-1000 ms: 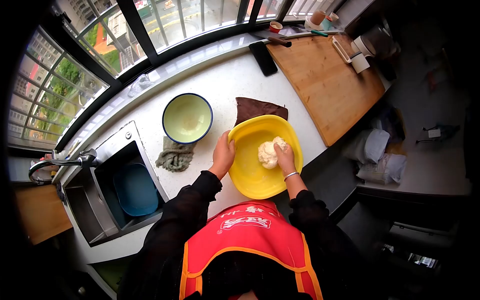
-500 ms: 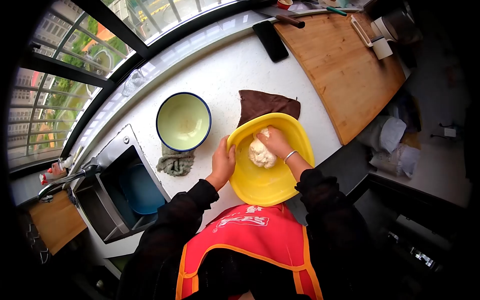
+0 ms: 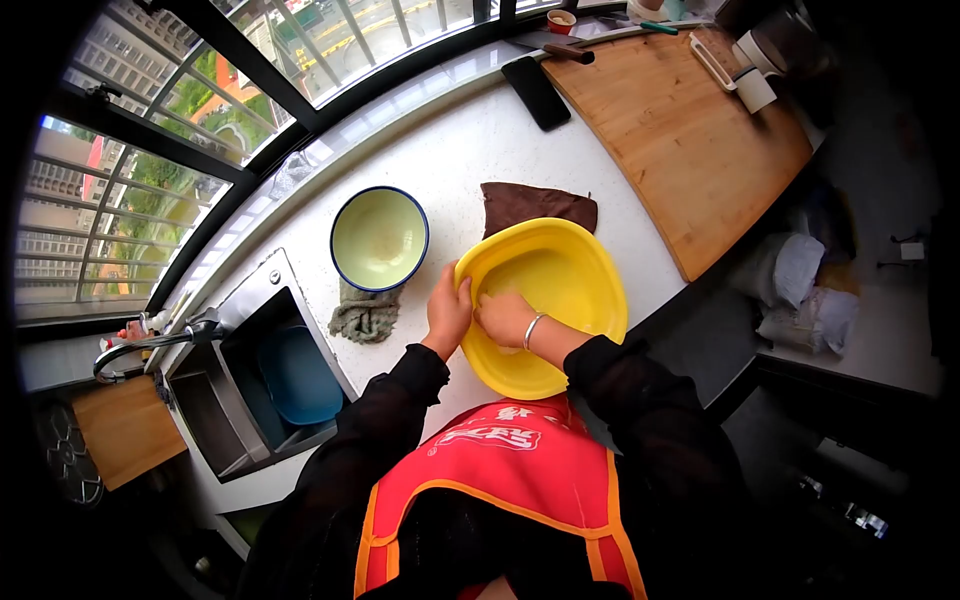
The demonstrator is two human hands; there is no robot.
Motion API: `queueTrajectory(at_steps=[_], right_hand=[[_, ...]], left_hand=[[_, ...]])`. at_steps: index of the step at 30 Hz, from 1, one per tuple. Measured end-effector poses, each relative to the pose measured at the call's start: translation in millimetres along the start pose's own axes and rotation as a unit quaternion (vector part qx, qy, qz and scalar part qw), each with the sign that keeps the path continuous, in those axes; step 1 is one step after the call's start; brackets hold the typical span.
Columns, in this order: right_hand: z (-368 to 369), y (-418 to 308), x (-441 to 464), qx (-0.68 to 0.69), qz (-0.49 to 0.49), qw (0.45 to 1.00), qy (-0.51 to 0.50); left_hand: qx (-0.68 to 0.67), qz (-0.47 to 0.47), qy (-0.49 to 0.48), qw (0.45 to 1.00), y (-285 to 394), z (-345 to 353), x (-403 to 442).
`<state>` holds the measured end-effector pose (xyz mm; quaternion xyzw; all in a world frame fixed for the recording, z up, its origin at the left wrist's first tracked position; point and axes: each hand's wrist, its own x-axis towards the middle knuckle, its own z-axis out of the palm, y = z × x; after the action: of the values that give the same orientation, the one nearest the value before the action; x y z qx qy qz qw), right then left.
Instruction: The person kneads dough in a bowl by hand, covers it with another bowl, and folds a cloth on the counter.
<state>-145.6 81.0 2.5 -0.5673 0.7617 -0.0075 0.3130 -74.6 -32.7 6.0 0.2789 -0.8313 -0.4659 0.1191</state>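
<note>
A yellow basin (image 3: 560,275) stands at the counter's front edge, partly over a brown cloth (image 3: 535,207). My left hand (image 3: 448,312) grips its left rim, thumb on the inner side. Inside, against the left wall, my right hand (image 3: 506,320) is closed and pressed down, a silver bangle at the wrist. The pale dough is almost wholly hidden beneath this hand and wrist. A green bowl with a blue rim (image 3: 379,239) sits to the left of the basin, next to a crumpled grey-green cloth (image 3: 365,314).
A sink (image 3: 225,415) with a blue tub (image 3: 300,375) is at the left, under a faucet (image 3: 160,342). A black phone (image 3: 536,93) lies by a wooden board (image 3: 685,140) at the right. A brown handle (image 3: 569,52) rests at the board's far edge. Bags (image 3: 785,270) stand at the far right.
My right hand has moved left across the basin with the dough, and now covers it. My left hand keeps hold of the rim. The camera view has shifted slightly.
</note>
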Motion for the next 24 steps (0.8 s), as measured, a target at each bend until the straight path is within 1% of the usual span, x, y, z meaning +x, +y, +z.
queueTrajectory(at_steps=[1, 2, 4, 5, 7, 8, 9, 11, 12, 13, 15, 16, 18, 22, 24], right_hand=[[1.1, -6.5, -10.2, -0.037, -0.019, 0.999, -0.016], [2.2, -10.3, -24.2, -0.047, -0.015, 0.999, -0.015], [-14.1, -15.8, -62.2, -0.017, -0.031, 0.999, -0.019], [-19.9, -13.6, -75.0, -0.028, -0.028, 0.999, -0.020], [-28.4, -12.9, -98.8, 0.111, 0.052, 0.992, 0.042], [-34.0, -17.8, -107.6, 0.114, 0.107, 0.985, 0.070], [-31.3, -16.9, -113.3, 0.107, 0.109, 0.986, 0.070], [-18.2, -10.3, -119.4, 0.076, 0.170, 0.968, 0.170], [-17.0, -6.5, -117.4, 0.083, 0.192, 0.965, 0.160], [-17.9, -1.4, -115.7, 0.077, 0.195, 0.964, 0.161], [-23.7, 5.1, -113.8, 0.128, 0.234, 0.953, 0.144], [-26.7, 5.1, -116.2, 0.123, 0.233, 0.954, 0.144], [-31.9, 4.7, -121.1, 0.211, 0.149, 0.934, 0.246], [-14.9, 21.4, -124.1, 0.188, 0.118, 0.954, 0.202], [-7.2, 14.4, -129.2, 0.030, 0.115, 0.968, 0.219]], left_hand=[[-0.005, 0.007, 0.004, 1.000, 0.4, -0.8, -0.4], [-0.003, 0.007, -0.001, 1.000, -0.1, -1.9, -1.2], [-0.012, 0.012, -0.001, 1.000, -2.4, -1.2, -1.5], [-0.001, 0.009, -0.001, 1.000, -4.9, -0.5, -1.8], [0.001, 0.004, 0.001, 1.000, -8.7, 1.7, -5.5], [-0.003, 0.012, 0.007, 1.000, -10.0, 2.1, -5.6], [-0.007, 0.019, 0.012, 1.000, -10.9, 3.2, -5.2], [-0.008, 0.024, 0.015, 1.000, -14.5, 5.7, -3.7], [-0.003, 0.027, 0.015, 1.000, -14.3, 5.6, -4.1], [-0.009, 0.029, 0.016, 0.999, -13.8, 5.6, -4.4], [0.006, 0.003, 0.012, 1.000, -12.2, 3.8, -4.2], [0.002, 0.003, 0.015, 1.000, -12.1, 1.3, -4.4], [0.003, -0.012, 0.021, 1.000, -16.6, -4.2, -7.4], [-0.029, -0.028, 0.037, 0.998, -12.5, 4.7, -11.1], [-0.038, -0.035, 0.054, 0.997, -7.0, 9.1, -12.9]])
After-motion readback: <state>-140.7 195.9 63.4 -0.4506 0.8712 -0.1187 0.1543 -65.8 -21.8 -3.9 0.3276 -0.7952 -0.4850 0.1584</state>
